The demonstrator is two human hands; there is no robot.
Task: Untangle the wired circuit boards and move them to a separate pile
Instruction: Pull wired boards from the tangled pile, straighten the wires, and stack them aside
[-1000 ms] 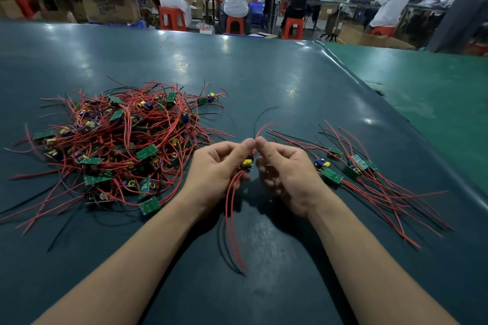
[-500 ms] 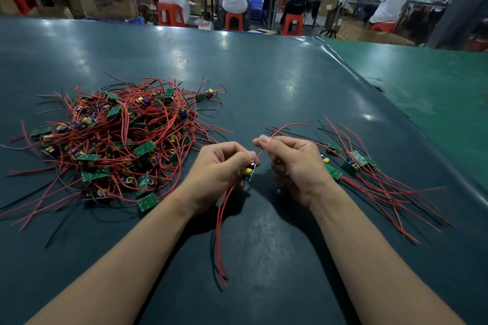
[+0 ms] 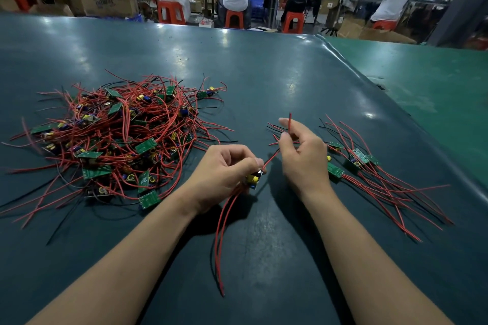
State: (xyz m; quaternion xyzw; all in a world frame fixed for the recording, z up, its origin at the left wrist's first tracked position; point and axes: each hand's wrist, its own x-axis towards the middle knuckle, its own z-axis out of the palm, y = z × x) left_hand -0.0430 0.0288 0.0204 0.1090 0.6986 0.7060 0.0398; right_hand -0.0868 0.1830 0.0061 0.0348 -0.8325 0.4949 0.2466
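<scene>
A tangled heap of small green circuit boards with red and black wires (image 3: 118, 137) lies on the left of the dark table. A smaller, sorted pile of boards (image 3: 369, 174) lies on the right, its wires fanned toward me. My left hand (image 3: 224, 174) grips one circuit board (image 3: 253, 179) with a yellow part, just above the table between the piles; red wires hang from it toward me. My right hand (image 3: 303, 155) pinches one red wire (image 3: 290, 124) of that board, its end sticking up above my fingers.
The dark green table (image 3: 264, 74) stretches far ahead; a lighter green table (image 3: 422, 82) adjoins it on the right. Beyond the far edge, people sit on red stools (image 3: 171, 12) at benches, among cardboard boxes (image 3: 108, 0).
My right hand has slid along the red wire, up and away from my left hand, drawing it straight. The left hand stays put with the board.
</scene>
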